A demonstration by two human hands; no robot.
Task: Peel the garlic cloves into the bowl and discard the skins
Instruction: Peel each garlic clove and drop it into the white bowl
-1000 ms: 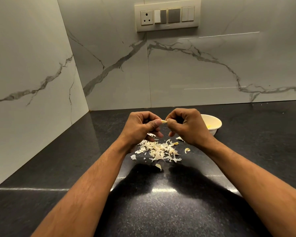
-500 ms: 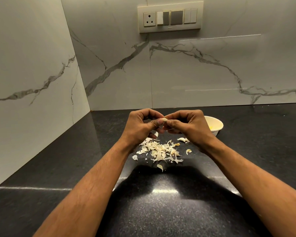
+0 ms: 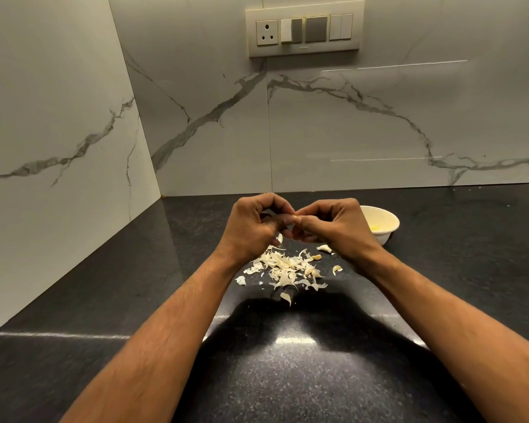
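Hands, two, left hand (image 3: pixel 252 222) and right hand (image 3: pixel 333 224), pinch one garlic clove (image 3: pixel 294 215).

A dark speckled stone counter (image 3: pixel 74 346) is filling the lower half, and it is reflecting a bright patch of light (image 3: pixel 295 340) near the middle. Two pale marble-look walls with grey veins are meeting in a corner (image 3: pixel 161 195) at the left. On the back wall (image 3: pixel 379 132), a cream switch panel (image 3: pixel 304 29) with one socket is sitting high.
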